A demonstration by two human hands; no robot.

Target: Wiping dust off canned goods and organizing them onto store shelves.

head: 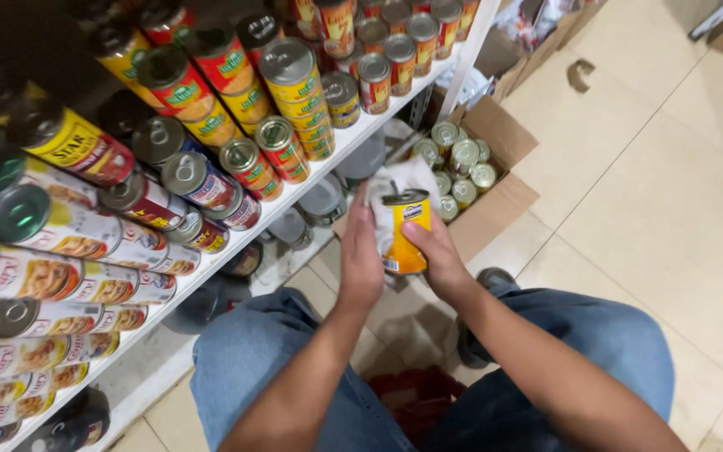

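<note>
Head view, looking down past the person's knees in blue jeans [278, 351] toward a tiled floor [671, 192]. The right hand [435, 254] grips a yellow-labelled can [404, 230] from its right side, fingers wrapped around the lower half of the body; the can stands roughly upright in the air, between the two hands and just in front of the lower shelf's front edge. The left hand [361, 255] presses a white cloth [399, 180] against the can's left side, fingers curled around the cloth (how tightly cannot be told). The cloth rises behind the can's lid. Beyond the hands, an open cardboard box [504, 201] sits on the floor at the foot of the shelving, holding several cans with silver tops [462, 163]. To the left, the white shelf [336, 159] carries stacked rows of canned goods [202, 167] reaching to its front edge, in red, yellow and white labels, most lying with lids outward.
</note>
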